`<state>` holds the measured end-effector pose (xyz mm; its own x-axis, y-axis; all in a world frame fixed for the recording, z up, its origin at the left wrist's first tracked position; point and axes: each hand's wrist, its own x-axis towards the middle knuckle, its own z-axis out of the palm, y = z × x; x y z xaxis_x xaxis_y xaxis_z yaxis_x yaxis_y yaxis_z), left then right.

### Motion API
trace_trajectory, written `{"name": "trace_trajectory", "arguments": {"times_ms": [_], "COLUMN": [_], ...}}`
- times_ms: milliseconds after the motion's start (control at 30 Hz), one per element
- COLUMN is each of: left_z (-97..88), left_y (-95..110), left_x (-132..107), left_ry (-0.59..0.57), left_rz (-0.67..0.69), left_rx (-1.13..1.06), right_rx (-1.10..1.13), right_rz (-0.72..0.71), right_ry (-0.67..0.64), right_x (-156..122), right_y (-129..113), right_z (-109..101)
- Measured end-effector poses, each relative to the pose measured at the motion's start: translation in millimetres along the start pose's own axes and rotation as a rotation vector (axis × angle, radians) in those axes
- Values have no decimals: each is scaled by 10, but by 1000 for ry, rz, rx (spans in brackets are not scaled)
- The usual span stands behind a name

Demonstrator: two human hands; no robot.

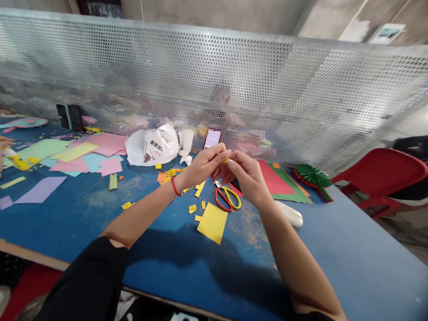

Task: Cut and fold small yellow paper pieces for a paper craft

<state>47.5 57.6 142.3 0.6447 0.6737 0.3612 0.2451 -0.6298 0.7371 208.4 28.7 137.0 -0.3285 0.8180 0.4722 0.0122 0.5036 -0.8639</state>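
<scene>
Over the middle of the blue table, my left hand and my right hand meet with fingertips pinched together. Between them is a small piece of yellow paper, mostly covered by the fingers. Scissors with one red and one yellow handle loop lie just below the hands, their blades partly hidden. A yellow paper sheet rests nearer to me, with several small yellow scraps beside it. Thin yellow paper pieces are heaped left of my left hand.
A perforated metal screen runs along the back. Before it are a white plastic bag and a lit phone. Coloured sheets spread leftward, near another person's hand. Red paper, a green folded-paper piece and a white object lie right.
</scene>
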Motion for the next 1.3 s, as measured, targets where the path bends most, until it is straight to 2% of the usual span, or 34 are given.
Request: {"name": "trace_trajectory", "arguments": {"times_ms": [67, 133, 267, 433, 633, 800, 933, 1100, 1300], "left_z": [9, 6, -50, -124, -68, -7, -30, -70, -56], "left_y": [14, 19, 14, 22, 60, -38, -199, -363, -423], "left_x": [-24, -44, -51, -24, -4, 63, 100, 105, 83], "left_ry": [128, 196, 171, 108, 167, 188, 197, 219, 229], "left_rz": [-28, -18, 16, -51, -205, -224, -150, -40, -35], "left_rx": [-68, -149, -230, -279, -219, -155, -105, 84, 195], "right_rx": [-70, -138, -185, -10, 243, 308, 264, 50, -78], "right_rz": [-18, -29, -26, 23, 146, 222, 279, 276, 292], "right_ry": [10, 17, 15, -14, 10, 53, 52, 15, 10], "right_x": [-6, -13, -12, 46, 122, 164, 198, 228, 253], "right_y": [27, 30, -4, 29, 142, 227, 335, 421, 514], "right_z": [-5, -11, -21, -55, -88, -80, -94, -99, -89]}}
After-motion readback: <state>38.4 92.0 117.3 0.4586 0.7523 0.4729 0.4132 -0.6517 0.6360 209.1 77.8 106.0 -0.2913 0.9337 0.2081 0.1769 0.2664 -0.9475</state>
